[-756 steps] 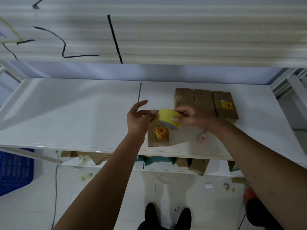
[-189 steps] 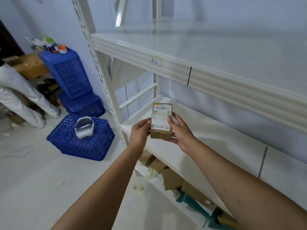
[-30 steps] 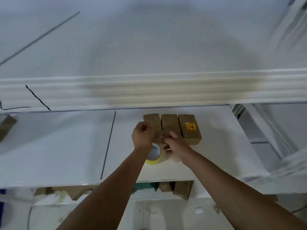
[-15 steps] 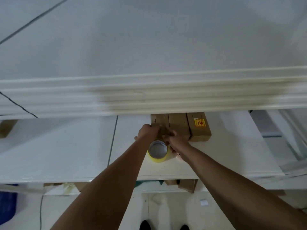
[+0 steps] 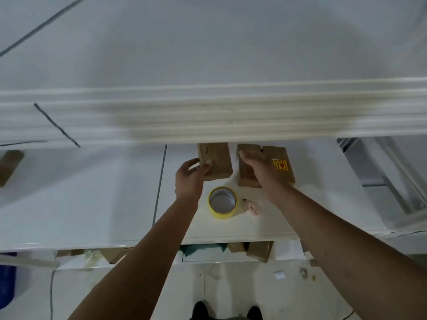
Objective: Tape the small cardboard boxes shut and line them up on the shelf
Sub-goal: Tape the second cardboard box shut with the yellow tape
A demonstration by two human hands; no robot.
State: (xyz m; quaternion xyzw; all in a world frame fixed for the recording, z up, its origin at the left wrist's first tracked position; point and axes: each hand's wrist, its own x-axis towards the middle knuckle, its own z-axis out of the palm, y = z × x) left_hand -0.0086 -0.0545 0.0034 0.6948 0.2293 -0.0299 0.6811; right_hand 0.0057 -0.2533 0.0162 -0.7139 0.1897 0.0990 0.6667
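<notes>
Three small brown cardboard boxes are being kept at the back of the white metal shelf board (image 5: 92, 204), partly under the blurred white beam of the upper shelf (image 5: 208, 116).

The left brown cardboard box (image 5: 219, 167) is being gripped by the left hand (image 5: 188, 181). The thumb is being pressed on its top face and the fingers are being held against its left side. A clear gap is being left between this box and the middle brown cardboard box (image 5: 245, 177).

The middle box is being covered by the right hand (image 5: 261, 169), which is being laid over its top. The fingers are largely being hidden by the back of the hand, so grip or mere rest cannot be told.

The right brown cardboard box with a yellow-and-red sticker (image 5: 287, 175) is being kept just beside the middle one, with no gap seen.

A round yellow roll of tape (image 5: 221, 215) is being left flat on the shelf board, near its front edge and between the two forearms. A small pink object (image 5: 251, 207), kind not discernible, is being left just to its right.

A further brown cardboard box (image 5: 9, 166) is being kept well apart at the far left of the same board. Brown cardboard pieces (image 5: 260, 250) are being stored on the level below.
</notes>
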